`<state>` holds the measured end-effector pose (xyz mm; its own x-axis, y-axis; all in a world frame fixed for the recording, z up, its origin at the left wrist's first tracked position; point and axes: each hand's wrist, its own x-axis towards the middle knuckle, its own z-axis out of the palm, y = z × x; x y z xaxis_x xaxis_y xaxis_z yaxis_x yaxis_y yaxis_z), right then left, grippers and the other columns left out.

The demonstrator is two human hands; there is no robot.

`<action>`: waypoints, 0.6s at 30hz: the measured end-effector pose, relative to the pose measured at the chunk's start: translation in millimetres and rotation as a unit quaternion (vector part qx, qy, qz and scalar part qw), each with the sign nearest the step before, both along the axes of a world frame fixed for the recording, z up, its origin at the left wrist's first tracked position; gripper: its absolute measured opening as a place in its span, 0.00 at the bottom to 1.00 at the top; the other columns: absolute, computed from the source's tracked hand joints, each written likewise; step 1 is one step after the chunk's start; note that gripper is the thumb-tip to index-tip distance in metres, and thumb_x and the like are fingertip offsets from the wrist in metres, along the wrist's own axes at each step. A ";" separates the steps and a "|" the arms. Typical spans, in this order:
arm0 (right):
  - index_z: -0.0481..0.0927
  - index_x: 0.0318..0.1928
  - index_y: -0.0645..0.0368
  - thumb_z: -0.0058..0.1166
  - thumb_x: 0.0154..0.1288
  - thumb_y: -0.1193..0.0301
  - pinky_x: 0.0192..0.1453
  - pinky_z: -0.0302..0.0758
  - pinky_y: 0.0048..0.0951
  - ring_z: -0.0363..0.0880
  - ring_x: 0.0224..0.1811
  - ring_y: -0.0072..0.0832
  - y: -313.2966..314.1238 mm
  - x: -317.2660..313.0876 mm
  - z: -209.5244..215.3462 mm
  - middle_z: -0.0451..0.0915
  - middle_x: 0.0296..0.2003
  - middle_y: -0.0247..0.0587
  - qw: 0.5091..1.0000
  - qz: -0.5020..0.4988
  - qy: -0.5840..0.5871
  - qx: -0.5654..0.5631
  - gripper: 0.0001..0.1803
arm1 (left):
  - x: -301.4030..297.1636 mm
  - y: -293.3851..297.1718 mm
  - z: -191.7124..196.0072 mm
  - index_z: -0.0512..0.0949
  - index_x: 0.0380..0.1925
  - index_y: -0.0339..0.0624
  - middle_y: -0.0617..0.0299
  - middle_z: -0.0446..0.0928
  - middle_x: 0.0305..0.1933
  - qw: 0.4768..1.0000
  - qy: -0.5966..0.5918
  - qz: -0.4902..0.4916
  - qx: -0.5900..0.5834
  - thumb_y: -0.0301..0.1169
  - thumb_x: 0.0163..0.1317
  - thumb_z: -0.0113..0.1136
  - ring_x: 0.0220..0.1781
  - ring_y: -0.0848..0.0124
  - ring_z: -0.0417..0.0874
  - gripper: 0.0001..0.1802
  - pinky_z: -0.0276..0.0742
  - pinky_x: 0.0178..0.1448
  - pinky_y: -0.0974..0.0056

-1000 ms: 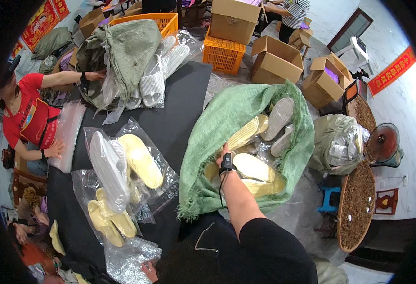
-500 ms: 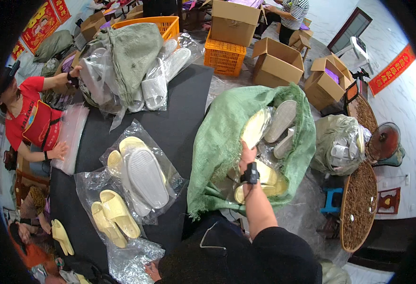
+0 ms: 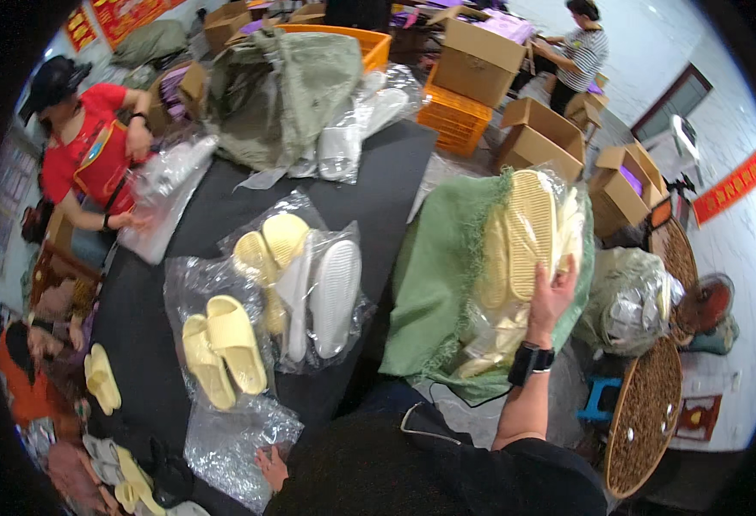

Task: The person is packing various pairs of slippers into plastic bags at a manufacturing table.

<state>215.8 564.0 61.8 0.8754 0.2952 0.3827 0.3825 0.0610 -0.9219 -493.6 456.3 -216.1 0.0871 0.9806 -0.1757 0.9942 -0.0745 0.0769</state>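
Observation:
My right hand (image 3: 554,297) is closed round a pair of pale yellow slippers (image 3: 522,236) in a transparent plastic bag, ribbed sole showing. It holds them up over a green woven sack (image 3: 434,288), hiding much of the sack's mouth. At the lower left, my left hand (image 3: 272,469) lies with fingers apart on crinkled transparent plastic (image 3: 231,443). Just beyond it on the black table (image 3: 309,404) lie yellow slippers (image 3: 225,348) on a plastic bag. Bagged grey slippers (image 3: 335,297) and bagged yellow slippers (image 3: 268,249) rest farther up.
Across the table a person in red (image 3: 94,155) handles plastic bags (image 3: 167,198). A grey-green sack (image 3: 279,95) lies at the far end. Cardboard boxes (image 3: 543,142) and an orange crate (image 3: 455,120) stand beyond. A fan (image 3: 706,301) and round trays (image 3: 644,417) are at the right.
My right hand has lifted the bagged yellow slippers up out of the green sack. My left hand stays on the plastic. The person in red has drawn an arm back from the far sack.

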 end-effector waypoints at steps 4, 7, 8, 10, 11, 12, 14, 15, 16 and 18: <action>0.58 0.69 0.68 0.59 0.62 0.83 0.54 0.76 0.26 0.78 0.50 0.28 42.8 -37.5 45.3 0.76 0.52 0.48 0.995 0.081 -0.016 0.057 0.37 | -6.3 -21.2 -19.2 0.77 0.55 0.53 0.37 0.67 0.66 0.984 0.075 0.005 0.160 0.34 0.70 0.51 0.63 0.36 0.72 0.16 0.74 0.61 0.41; 0.60 0.70 0.64 0.58 0.61 0.84 0.60 0.73 0.27 0.75 0.55 0.29 65.4 -68.9 73.5 0.74 0.56 0.48 0.990 0.131 -0.024 0.055 0.37 | 4.5 -16.8 -13.5 0.78 0.54 0.57 0.41 0.68 0.67 0.986 0.062 0.011 0.153 0.32 0.69 0.53 0.64 0.40 0.73 0.15 0.79 0.57 0.45; 0.60 0.70 0.64 0.59 0.61 0.83 0.60 0.73 0.28 0.75 0.55 0.28 80.4 -80.8 75.5 0.74 0.55 0.47 0.984 0.159 -0.038 0.067 0.37 | -4.2 -17.4 -17.4 0.78 0.54 0.59 0.42 0.68 0.67 0.967 0.123 -0.039 0.218 0.32 0.69 0.53 0.65 0.40 0.72 0.15 0.79 0.56 0.47; 0.61 0.69 0.64 0.60 0.60 0.82 0.60 0.73 0.28 0.75 0.56 0.27 101.2 -107.4 83.7 0.75 0.55 0.45 0.979 0.190 -0.057 0.040 0.37 | -10.1 -18.0 -22.2 0.78 0.54 0.61 0.42 0.68 0.67 0.938 0.183 -0.091 0.281 0.32 0.69 0.53 0.65 0.40 0.71 0.15 0.80 0.56 0.48; 0.62 0.69 0.64 0.61 0.59 0.81 0.60 0.73 0.29 0.75 0.56 0.26 110.6 -129.0 92.9 0.76 0.54 0.45 0.978 0.199 -0.065 0.001 0.37 | -9.5 -23.3 -26.4 0.77 0.55 0.61 0.43 0.67 0.68 0.953 0.143 -0.062 0.260 0.32 0.69 0.53 0.66 0.40 0.70 0.16 0.79 0.55 0.48; 0.62 0.69 0.64 0.62 0.59 0.81 0.56 0.75 0.28 0.76 0.53 0.25 116.5 -142.6 99.3 0.76 0.53 0.43 0.968 0.230 -0.097 -0.005 0.38 | -8.6 -20.9 -27.6 0.77 0.55 0.60 0.43 0.66 0.69 0.965 0.103 -0.046 0.237 0.32 0.69 0.53 0.68 0.41 0.69 0.16 0.79 0.55 0.48; 0.63 0.68 0.64 0.63 0.57 0.81 0.44 0.77 0.22 0.78 0.40 0.22 153.4 -178.9 98.5 0.78 0.46 0.41 0.914 0.321 -0.214 0.125 0.38 | -18.5 -9.9 -30.5 0.75 0.58 0.61 0.44 0.66 0.69 0.923 0.182 -0.123 0.316 0.33 0.69 0.53 0.68 0.41 0.68 0.18 0.79 0.56 0.48; 0.65 0.67 0.63 0.64 0.56 0.82 0.41 0.77 0.21 0.77 0.35 0.24 163.4 -201.0 96.8 0.77 0.46 0.41 0.898 0.355 -0.238 0.102 0.37 | -19.1 -14.5 -27.9 0.75 0.58 0.61 0.44 0.66 0.69 0.922 0.184 -0.124 0.317 0.33 0.69 0.53 0.68 0.41 0.68 0.18 0.79 0.56 0.48; 0.66 0.66 0.62 0.64 0.54 0.80 0.41 0.75 0.23 0.76 0.36 0.26 177.1 -216.0 87.1 0.77 0.49 0.42 0.884 0.390 -0.236 0.100 0.37 | -11.7 -16.3 -26.7 0.72 0.61 0.61 0.45 0.66 0.69 0.932 0.174 -0.109 0.299 0.33 0.69 0.54 0.68 0.41 0.68 0.20 0.78 0.57 0.49; 0.66 0.66 0.60 0.63 0.56 0.75 0.39 0.70 0.26 0.68 0.35 0.23 199.3 -243.3 63.7 0.76 0.50 0.42 0.880 0.448 -0.143 0.067 0.36 | -2.5 -15.6 -25.6 0.66 0.67 0.62 0.47 0.66 0.70 0.948 0.155 -0.080 0.264 0.34 0.68 0.56 0.69 0.41 0.67 0.27 0.77 0.61 0.50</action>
<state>-27.5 763.3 125.5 0.1763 0.7539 0.6329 0.3405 0.5566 -0.7578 -496.2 440.7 -241.7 0.2664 0.9175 0.2954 0.9356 -0.1725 -0.3080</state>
